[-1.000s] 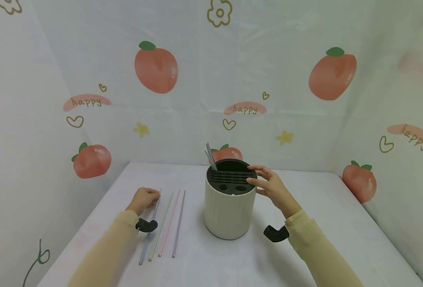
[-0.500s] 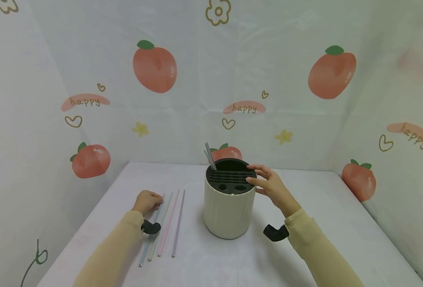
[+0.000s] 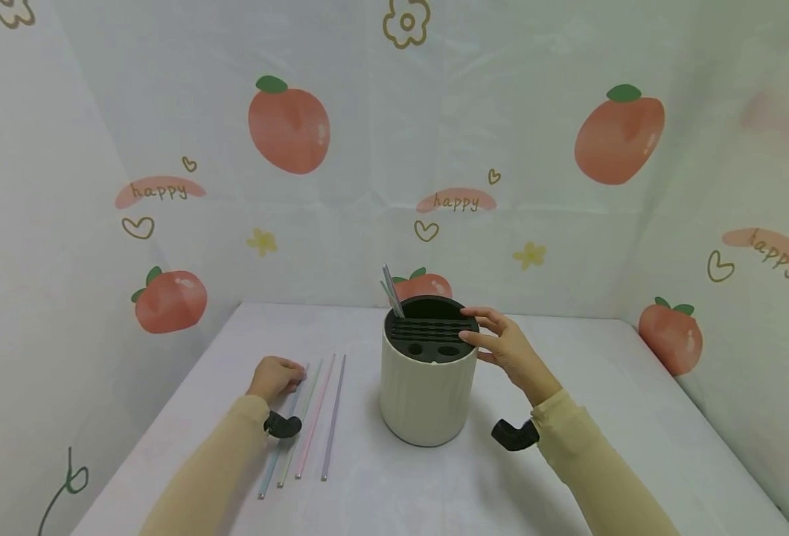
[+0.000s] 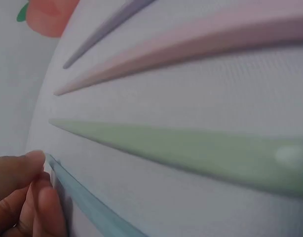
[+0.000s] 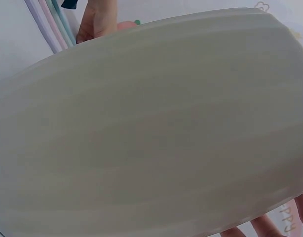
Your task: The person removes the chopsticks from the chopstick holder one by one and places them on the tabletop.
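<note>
My left hand (image 3: 276, 377) pinches the thin tip of a blue chopstick (image 4: 94, 207) between thumb and fingers, close above the table. The chopstick's thick end (image 3: 263, 493) points toward me. To its right lie a green chopstick (image 4: 181, 150), a pink chopstick (image 4: 191, 47) and a purple chopstick (image 3: 334, 420), roughly side by side. At the table's middle stands a cream utensil holder (image 3: 426, 402) with a black slotted top (image 3: 432, 329). My right hand (image 3: 508, 351) grips its right rim, thumb and fingers spread over the edge; some fingertips are hidden.
A couple of thin sticks (image 3: 392, 292) lean out of the holder's back left opening. The white table (image 3: 569, 357) meets a printed cloth backdrop (image 3: 368, 134) behind and at both sides.
My left hand has shifted right and slightly nearer, and the blue chopstick's tip has moved with it toward the green one. In the last half second little moves. My right hand stays put.
</note>
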The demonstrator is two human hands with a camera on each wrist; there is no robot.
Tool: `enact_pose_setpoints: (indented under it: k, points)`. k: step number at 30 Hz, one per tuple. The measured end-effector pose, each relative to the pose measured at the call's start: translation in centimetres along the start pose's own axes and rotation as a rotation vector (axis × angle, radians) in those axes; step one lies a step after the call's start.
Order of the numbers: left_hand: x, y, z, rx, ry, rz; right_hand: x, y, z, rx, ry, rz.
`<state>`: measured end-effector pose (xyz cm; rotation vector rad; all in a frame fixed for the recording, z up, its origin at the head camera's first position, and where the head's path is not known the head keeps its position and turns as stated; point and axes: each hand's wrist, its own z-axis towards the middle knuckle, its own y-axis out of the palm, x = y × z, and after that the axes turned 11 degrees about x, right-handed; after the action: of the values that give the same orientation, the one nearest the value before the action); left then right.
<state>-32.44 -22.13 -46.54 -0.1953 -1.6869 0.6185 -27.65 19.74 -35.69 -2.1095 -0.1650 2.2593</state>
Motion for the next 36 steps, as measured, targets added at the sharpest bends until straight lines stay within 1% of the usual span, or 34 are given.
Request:
enact_pose_setpoints:
  k: [2,4,6,9,12,15,17,19,21,24,28,31,36]
  points:
    - [0.3,-0.2,-0.2,-0.001,-0.004,-0.029,0.0,0.0,0.0,-0.001,-0.001,-0.002]
    - [1.1,-0.5,-0.6,-0.010,0.000,-0.075,0.0,0.0,0.0,-0.001,-0.001,-0.002]
    - [2.4,-0.7,-0.9,-0.023,0.006,-0.136,0.0,0.0,0.0,0.000,0.000,-0.001]
    - [5.1,-1.2,-1.4,-0.041,0.051,-0.232,0.0,0.0,0.0,0.003,0.005,-0.004]
    - [8.4,-1.4,-2.1,-0.055,0.120,-0.321,0.0,0.0,0.1,0.005,0.008,-0.006]
    - [11.9,-1.2,-3.4,-0.078,0.211,-0.404,0.0,0.0,0.1,0.008,0.008,-0.005]
    - [14.0,-0.9,-4.5,-0.089,0.274,-0.461,0.0,0.0,0.1,0.011,0.009,-0.004]
    - [15.6,-0.4,-5.5,-0.100,0.334,-0.512,0.0,0.0,0.1,0.012,0.008,0.001]
    - [16.8,0.2,-6.4,-0.112,0.384,-0.556,0.0,0.1,0.1,0.014,0.008,0.004]
    - [18.0,1.0,-7.6,-0.129,0.437,-0.587,0.0,0.2,0.0,0.013,0.011,0.012]
    - [18.7,2.0,-8.5,-0.140,0.474,-0.597,-0.1,0.2,0.0,0.009,0.017,0.018]
    - [18.8,2.6,-8.8,-0.136,0.487,-0.595,-0.1,0.2,0.0,0.008,0.016,0.015]
    - [18.8,3.6,-8.9,-0.123,0.478,-0.587,0.0,0.1,0.1,0.007,0.011,0.010]
